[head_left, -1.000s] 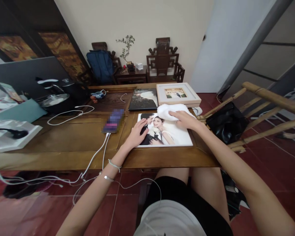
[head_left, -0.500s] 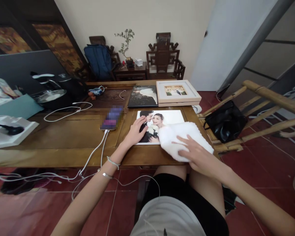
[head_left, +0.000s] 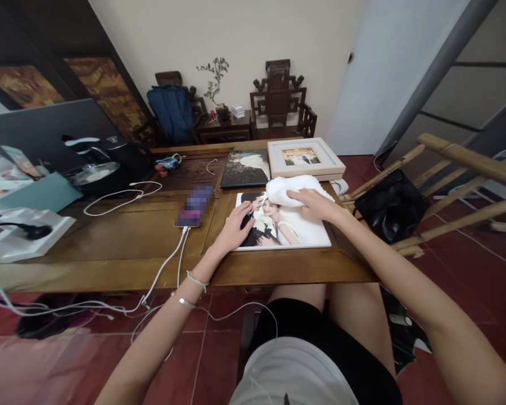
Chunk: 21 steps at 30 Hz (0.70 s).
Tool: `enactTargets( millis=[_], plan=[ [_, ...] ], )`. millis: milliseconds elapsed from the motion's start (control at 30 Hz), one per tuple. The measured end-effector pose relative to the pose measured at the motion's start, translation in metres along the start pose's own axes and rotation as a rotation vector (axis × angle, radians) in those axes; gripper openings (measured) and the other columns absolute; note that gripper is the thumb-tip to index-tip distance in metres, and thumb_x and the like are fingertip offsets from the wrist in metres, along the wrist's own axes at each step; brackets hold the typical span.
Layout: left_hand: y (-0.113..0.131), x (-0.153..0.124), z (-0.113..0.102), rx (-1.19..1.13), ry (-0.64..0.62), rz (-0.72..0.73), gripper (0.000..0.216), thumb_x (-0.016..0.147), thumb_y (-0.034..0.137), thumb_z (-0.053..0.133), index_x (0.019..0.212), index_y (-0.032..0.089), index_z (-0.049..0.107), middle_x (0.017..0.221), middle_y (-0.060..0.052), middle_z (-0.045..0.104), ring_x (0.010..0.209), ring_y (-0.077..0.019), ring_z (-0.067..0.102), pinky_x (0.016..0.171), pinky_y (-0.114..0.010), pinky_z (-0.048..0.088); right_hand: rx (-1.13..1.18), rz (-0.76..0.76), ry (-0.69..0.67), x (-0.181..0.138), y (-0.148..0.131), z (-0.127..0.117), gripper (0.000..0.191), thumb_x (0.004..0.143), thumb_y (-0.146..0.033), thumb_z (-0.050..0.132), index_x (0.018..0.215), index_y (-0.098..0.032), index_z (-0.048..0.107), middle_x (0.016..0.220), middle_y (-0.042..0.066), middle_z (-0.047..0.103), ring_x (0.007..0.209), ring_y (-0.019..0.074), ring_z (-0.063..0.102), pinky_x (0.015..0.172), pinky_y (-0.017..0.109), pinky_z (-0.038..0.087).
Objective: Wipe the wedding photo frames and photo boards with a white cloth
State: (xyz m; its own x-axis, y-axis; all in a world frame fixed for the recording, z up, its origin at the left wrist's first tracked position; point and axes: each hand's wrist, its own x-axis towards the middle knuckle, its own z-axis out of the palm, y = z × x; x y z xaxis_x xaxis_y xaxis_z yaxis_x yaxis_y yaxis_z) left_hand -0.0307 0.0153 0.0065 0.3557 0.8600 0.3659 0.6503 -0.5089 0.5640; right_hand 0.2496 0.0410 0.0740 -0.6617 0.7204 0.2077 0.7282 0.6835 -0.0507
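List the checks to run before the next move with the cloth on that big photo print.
1. Left hand flat on the photo print, at its left edge: ok.
2. Right hand on top of the white cloth: ok.
3. Cloth touching the print's far edge: ok.
4. Fingers clutching the cloth: cannot tell.
5. Phone apart from the print, to its left: ok.
6. Print lying flat on the table: ok.

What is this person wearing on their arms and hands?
Both arms are bare, no sleeves or gloves. By the left hand, the wrist carries a pale cord bracelet and a slim silvery bangle. The right hand and wrist show no jewellery.
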Motion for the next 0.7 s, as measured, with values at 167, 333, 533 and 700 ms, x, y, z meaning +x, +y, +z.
enactTargets(
  millis=[167, 333, 533, 700],
  plan=[
    [0.000, 0.000, -0.001, -0.004, -0.011, -0.013, 0.045, 0.091, 0.035, 0.046, 0.131, 0.017, 0.049, 0.144, -0.012, 0.043, 0.135, -0.0230, 0.035, 0.113, -0.046, 0.027, -0.024, 0.017, 0.037, 0.004, 0.003, 0.006, 0.058, 0.065, 0.000, 0.040, 0.119, -0.016, 0.052, 0.091, 0.012, 0.064, 0.084, 0.0285, 0.056, 0.071, 0.034, 0.040],
    [0.002, 0.000, -0.001, -0.007, -0.001, -0.020, 0.044, 0.090, 0.035, 0.047, 0.130, 0.018, 0.051, 0.143, -0.011, 0.044, 0.135, -0.0241, 0.036, 0.112, -0.047, 0.028, 0.012, -0.001, 0.001, -0.040, -0.038, -0.003, 0.058, 0.063, 0.002, 0.039, 0.116, -0.016, 0.054, 0.114, 0.016, 0.060, 0.115, 0.0317, 0.049, 0.093, 0.049, 0.038],
    [0.006, 0.000, -0.004, 0.012, -0.003, 0.008, 0.043, 0.090, 0.035, 0.046, 0.129, 0.017, 0.052, 0.142, -0.012, 0.046, 0.134, -0.0233, 0.038, 0.112, -0.045, 0.028, 0.068, -0.085, -0.066, -0.106, -0.096, -0.019, 0.060, 0.057, 0.006, 0.039, 0.109, -0.018, 0.059, 0.127, 0.016, 0.056, 0.134, 0.0295, 0.035, 0.107, 0.055, 0.028],
    [0.007, 0.000, -0.006, 0.016, -0.009, 0.008, 0.044, 0.091, 0.035, 0.046, 0.129, 0.014, 0.051, 0.142, -0.014, 0.045, 0.134, -0.0237, 0.037, 0.113, -0.044, 0.027, 0.076, -0.117, -0.088, -0.113, -0.106, -0.022, 0.063, 0.056, 0.006, 0.040, 0.111, -0.020, 0.059, 0.131, 0.015, 0.053, 0.132, 0.0297, 0.037, 0.107, 0.055, 0.028]
  ],
)
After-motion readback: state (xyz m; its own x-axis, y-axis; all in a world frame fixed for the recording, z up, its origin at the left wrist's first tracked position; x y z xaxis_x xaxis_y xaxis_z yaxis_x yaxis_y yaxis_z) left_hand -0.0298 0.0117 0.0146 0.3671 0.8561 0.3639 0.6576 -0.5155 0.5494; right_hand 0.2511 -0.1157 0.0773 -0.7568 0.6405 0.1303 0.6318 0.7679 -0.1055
